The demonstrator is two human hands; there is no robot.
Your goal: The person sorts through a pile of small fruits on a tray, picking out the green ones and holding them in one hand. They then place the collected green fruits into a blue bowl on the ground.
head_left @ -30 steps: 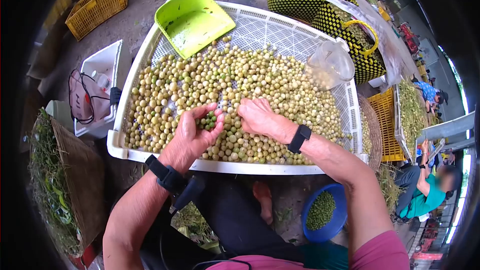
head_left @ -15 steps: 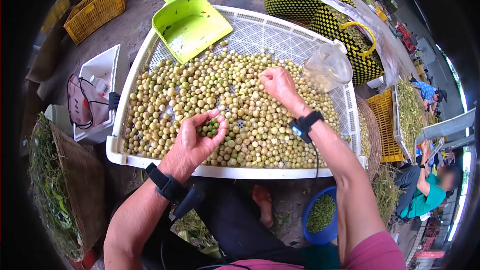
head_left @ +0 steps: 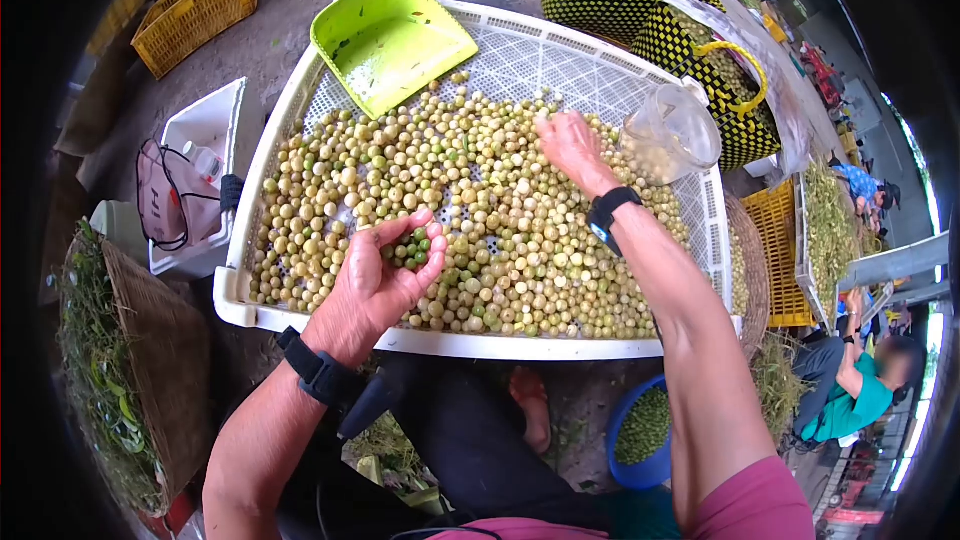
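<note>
A white mesh tray (head_left: 480, 345) holds a spread of small round fruits (head_left: 520, 240), mostly pale yellow with some green. Palm up over its front part, my left hand (head_left: 385, 270) cups several green fruits (head_left: 412, 248) in curled fingers. My right hand (head_left: 575, 148) reaches palm down onto the fruits at the back right, its fingers bent and pressed together; whatever they pinch is hidden. A green dustpan (head_left: 395, 40) with dark bits rests on the tray's back left corner. Near the right edge, a clear plastic container (head_left: 672, 135) lies tilted beside my right hand.
Below the tray stands a blue basin (head_left: 625, 475) of green fruits. White foam box (head_left: 235, 130) and leafy basket (head_left: 160, 380) at left; yellow crate (head_left: 200, 10) farther back. Woven bags (head_left: 690, 65) at back right. A person in green (head_left: 855, 400) sits at right.
My right hand has shifted slightly right and its fingers point lower into the fruits. More green fruits show in my left hand. The whole view has shifted a little.
</note>
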